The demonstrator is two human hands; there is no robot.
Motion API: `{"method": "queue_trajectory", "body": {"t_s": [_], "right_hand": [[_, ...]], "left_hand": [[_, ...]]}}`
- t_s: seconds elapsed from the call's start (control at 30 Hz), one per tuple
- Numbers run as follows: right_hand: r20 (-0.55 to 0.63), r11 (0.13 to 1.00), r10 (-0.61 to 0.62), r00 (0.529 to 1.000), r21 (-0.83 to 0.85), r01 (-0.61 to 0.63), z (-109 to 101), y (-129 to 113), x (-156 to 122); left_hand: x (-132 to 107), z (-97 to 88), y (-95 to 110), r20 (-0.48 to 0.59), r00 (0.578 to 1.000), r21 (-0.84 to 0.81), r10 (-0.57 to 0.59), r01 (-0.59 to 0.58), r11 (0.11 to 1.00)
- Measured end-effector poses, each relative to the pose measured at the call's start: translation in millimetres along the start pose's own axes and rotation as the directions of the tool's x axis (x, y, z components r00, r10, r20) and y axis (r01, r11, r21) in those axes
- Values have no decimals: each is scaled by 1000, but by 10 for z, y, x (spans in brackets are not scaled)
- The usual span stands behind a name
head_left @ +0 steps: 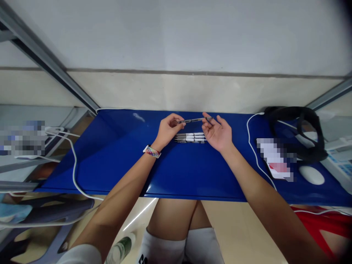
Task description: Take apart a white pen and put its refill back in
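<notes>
My left hand is closed in a pinch on one end of a slim dark pen, held almost level above the blue table. A multicoloured band circles that wrist. At the pen's other end is my right hand, palm turned up and fingers apart; whether its fingertips touch the pen I cannot tell. Beneath the two hands, several white-and-dark pens lie side by side on the table, with their right ends partly hidden by my right hand.
At the table's right are a pixelated phone-like object, a white mouse, a black strap and a white cable. Another white cable crosses the left edge. A pale wall stands behind; metal posts rise at the sides.
</notes>
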State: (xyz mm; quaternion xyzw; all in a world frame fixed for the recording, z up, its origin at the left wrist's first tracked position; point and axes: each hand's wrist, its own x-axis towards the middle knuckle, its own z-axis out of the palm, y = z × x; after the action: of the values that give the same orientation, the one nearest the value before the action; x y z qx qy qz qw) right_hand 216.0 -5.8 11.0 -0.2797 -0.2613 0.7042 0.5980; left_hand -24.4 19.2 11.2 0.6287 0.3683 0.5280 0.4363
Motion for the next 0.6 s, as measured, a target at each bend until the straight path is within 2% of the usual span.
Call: {"method": "queue_trajectory", "body": {"t_s": [0.23,0.33,0.4,0.47,0.5,0.6], "right_hand": [[25,983,-69,997,-168,72,65,48,-27],[66,964,-87,994,-245,100,87,65,-55],[85,938,-115,990,-319,136,87,82,-63],[85,866,-198,976,-451,215,71,104,-60],[93,799,-260,961,-538,268,57,114,-55],[198,518,-408,891,-753,405,-5,126,-33]], "left_hand": [[-5,-7,26,87,996,-33,-27,30,999],[-7,-10,14,94,995,36,-37,34,999],[-7,-22,14,58,998,132,0,-8,991],[-7,-41,19,30,998,246,62,-68,967],[-7,-51,20,32,996,298,88,-94,950],[-5,-75,6,67,989,398,129,-146,906]]}}
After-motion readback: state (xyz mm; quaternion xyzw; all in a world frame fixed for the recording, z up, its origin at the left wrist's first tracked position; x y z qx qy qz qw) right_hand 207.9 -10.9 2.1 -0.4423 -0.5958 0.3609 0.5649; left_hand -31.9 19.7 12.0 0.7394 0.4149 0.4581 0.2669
